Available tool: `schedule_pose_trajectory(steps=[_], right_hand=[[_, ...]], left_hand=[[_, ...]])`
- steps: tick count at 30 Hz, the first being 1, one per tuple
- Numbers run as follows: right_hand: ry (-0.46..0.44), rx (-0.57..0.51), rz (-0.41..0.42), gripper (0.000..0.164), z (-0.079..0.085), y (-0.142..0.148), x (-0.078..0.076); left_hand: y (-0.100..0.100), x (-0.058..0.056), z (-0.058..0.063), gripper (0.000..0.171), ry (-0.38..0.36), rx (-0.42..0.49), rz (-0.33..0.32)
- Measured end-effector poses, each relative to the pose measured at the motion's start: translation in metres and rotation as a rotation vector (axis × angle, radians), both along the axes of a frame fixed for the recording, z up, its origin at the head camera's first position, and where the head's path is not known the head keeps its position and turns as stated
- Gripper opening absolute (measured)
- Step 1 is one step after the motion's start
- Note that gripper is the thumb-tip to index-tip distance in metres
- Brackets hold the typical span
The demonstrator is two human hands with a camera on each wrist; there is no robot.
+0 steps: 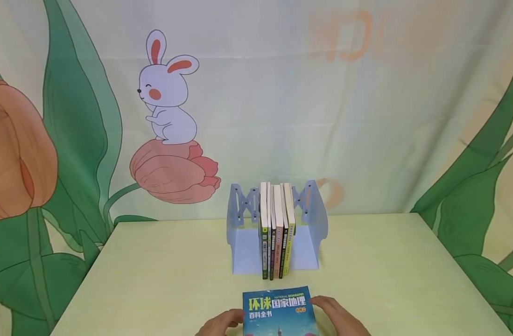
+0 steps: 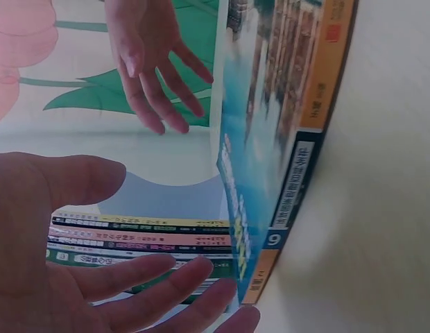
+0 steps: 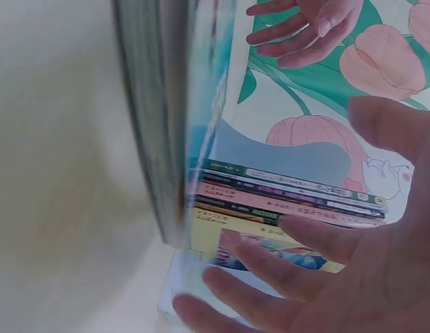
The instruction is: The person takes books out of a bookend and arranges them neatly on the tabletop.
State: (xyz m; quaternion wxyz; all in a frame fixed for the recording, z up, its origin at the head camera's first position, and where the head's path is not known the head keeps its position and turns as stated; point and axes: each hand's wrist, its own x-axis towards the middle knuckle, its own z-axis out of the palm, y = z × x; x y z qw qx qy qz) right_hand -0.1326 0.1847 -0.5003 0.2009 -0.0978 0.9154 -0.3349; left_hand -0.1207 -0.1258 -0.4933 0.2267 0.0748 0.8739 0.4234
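A book [image 1: 277, 310] with a blue cover and large Chinese characters lies flat at the table's front edge, its lower part cut off by the head view. Its orange and black spine [image 2: 295, 173] shows in the left wrist view. My left hand [image 1: 222, 323] is at the book's left side and my right hand [image 1: 340, 317] at its right side. Both wrist views show spread fingers, with neither hand curled round the book. Whether the left fingertips touch its edge I cannot tell. The page side [image 3: 149, 118] faces my right hand.
Behind the book stands a pale blue metal bookend rack [image 1: 248, 252] on the light green table [image 1: 168, 275]. Several upright books [image 1: 277, 233] stand in its middle, spines facing me. A curtain [image 1: 256, 107] printed with a rabbit and tulips hangs behind the table.
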Motion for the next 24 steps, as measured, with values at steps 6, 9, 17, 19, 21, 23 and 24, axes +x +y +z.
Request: schedule_pose_trajectory(steps=[6,9,17,19,21,23,24], right_hand=[[0.057,-0.011,-0.071,0.085,0.029,-0.014,0.005],[0.090,0.004,-0.104,0.091,0.042,-0.019,0.006],[0.211,-0.020,-0.107,0.101,0.052,-0.025,0.004],[0.221,-0.026,-0.098,0.101,0.054,-0.026,0.003],[0.226,-0.030,-0.092,0.102,0.055,-0.027,0.002],[0.224,-0.041,-0.089,0.101,0.057,-0.028,0.001],[0.224,-0.045,-0.090,0.101,0.058,-0.029,0.000]], left_hand=[[0.008,-0.003,0.016,0.062,0.007,-0.038,0.026],[0.015,-0.004,0.024,0.060,0.011,-0.076,0.063],[0.028,-0.004,0.041,0.068,0.071,-0.133,0.129],[0.031,-0.005,0.044,0.071,0.094,-0.141,0.129],[0.033,-0.005,0.048,0.074,0.114,-0.146,0.131],[0.036,-0.006,0.052,0.076,0.139,-0.133,0.136],[0.037,-0.007,0.055,0.077,0.153,-0.130,0.142]])
